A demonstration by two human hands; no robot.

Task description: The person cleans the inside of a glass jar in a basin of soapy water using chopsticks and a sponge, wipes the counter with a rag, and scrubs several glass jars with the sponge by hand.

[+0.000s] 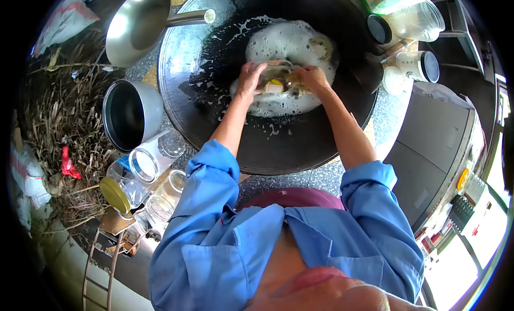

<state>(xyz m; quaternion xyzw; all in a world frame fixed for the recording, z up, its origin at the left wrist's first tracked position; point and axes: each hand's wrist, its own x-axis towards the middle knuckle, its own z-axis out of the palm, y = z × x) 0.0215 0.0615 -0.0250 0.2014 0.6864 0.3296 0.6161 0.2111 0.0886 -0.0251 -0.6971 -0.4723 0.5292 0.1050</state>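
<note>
Both my hands are on a clear jar [276, 74] with a yellow and white label, lying on its side in foamy water [286, 40] inside a big black wok [300, 150]. My left hand [250, 79] wraps round the jar's left end, fingers bent. At the right end, the fingers of my right hand [312, 78] are closed on the jar near its mouth. Suds hide the jar's underside. A round yellowish piece [321, 47] shows in the foam beyond my right hand.
A metal pan [134, 27] and a grey pot [144, 110] stand left of the wok. Clear jars [144, 163], one with a gold lid [115, 195], sit at lower left. More jars [415, 21] and a dark-lidded container [412, 65] are at upper right.
</note>
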